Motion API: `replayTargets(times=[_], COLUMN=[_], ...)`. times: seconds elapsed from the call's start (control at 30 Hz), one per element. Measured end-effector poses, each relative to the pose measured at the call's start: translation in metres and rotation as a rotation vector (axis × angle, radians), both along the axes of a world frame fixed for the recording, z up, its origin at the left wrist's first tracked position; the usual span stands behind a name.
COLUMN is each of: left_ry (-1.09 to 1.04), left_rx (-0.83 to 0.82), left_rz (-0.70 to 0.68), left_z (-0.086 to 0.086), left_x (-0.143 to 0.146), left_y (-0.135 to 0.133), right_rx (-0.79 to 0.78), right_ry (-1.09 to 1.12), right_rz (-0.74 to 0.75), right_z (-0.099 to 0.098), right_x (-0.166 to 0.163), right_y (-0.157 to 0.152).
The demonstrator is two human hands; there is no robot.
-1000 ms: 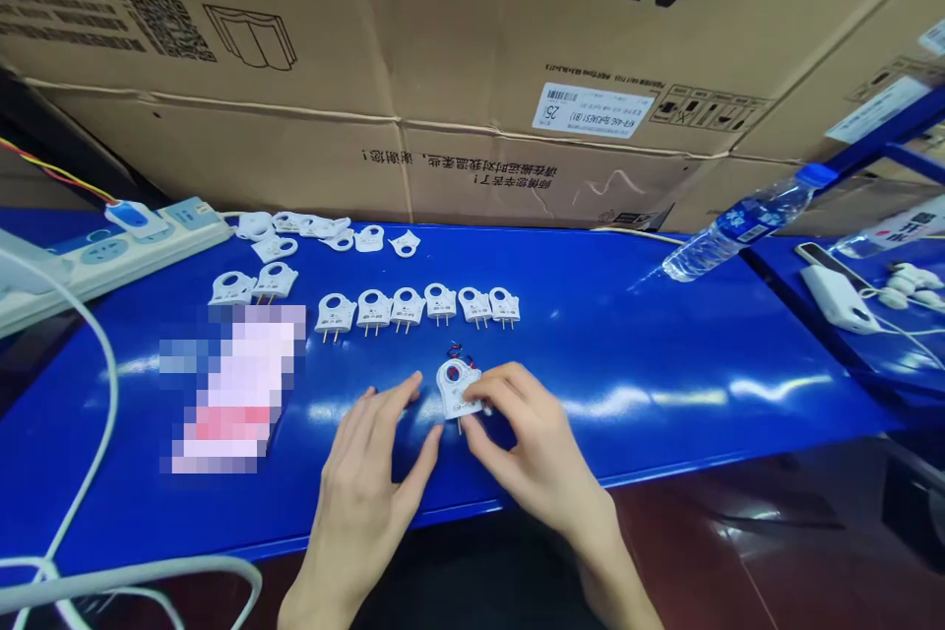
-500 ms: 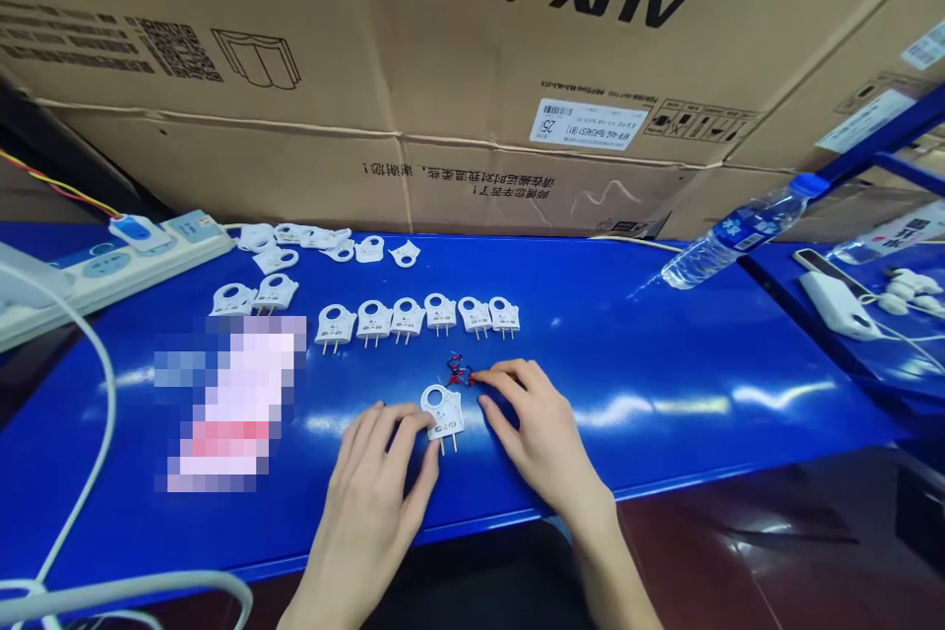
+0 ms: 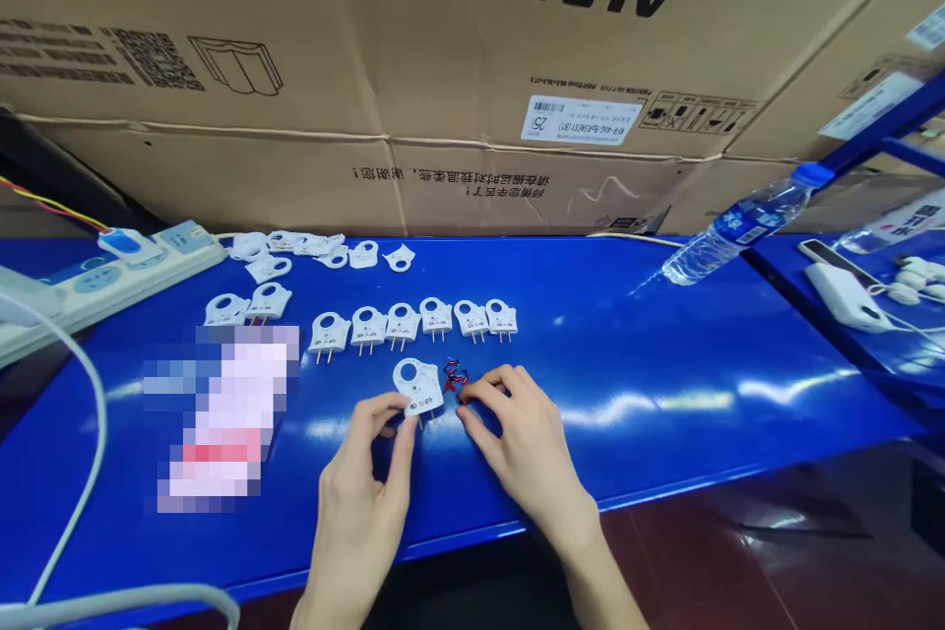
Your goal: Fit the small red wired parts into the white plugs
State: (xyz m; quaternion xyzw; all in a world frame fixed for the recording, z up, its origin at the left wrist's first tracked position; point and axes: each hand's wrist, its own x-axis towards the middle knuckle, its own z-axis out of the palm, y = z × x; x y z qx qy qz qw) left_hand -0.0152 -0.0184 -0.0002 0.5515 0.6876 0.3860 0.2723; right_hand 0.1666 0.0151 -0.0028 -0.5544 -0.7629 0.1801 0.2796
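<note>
Between its thumb and index finger my left hand [image 3: 365, 472] grips a white two-pin plug housing [image 3: 426, 389] by the lower left edge. The housing has a round hole at the top, and its metal pins point toward me, partly hidden. Just right of it lies a small bundle of red and black wires [image 3: 453, 374]. My right hand [image 3: 517, 423] pinches the near end of these wires between thumb and forefinger. Several similar plug housings [image 3: 403, 325] stand in a row beyond my hands, pins toward me.
White cover pieces [image 3: 302, 244] lie at the back left, near a power strip [image 3: 110, 276]. A blurred pink-white item [image 3: 240, 413] is on the left. A water bottle [image 3: 745, 221] leans at the back right. Cardboard [image 3: 443, 118] walls off the back of the blue table [image 3: 664, 345].
My left hand has lifted the plug housing and shifted it left and away from me. The right fingers have closed on the wires. The view has shifted slightly.
</note>
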Motion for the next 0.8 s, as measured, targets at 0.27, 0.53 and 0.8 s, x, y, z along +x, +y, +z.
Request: replayTargets(times=[0.27, 0.53, 0.8], left_ry=[-0.093, -0.076, -0.069], left_rx=[-0.080, -0.004, -0.007], left_rz=[-0.003, -0.184, -0.252], left_z=[-0.004, -0.003, 0.003], left_x=[0.002, 0.010, 0.010], left_y=[-0.004, -0.005, -0.006], right_rx=[0.025, -0.073, -0.150], right_ry=[0.300, 0.520, 0.534], right_rz=[-0.124, -0.112, -0.135], right_z=[0.006, 0.012, 0.009], right_x=[0.002, -0.009, -0.012], right_y=[-0.001, -0.008, -0.020])
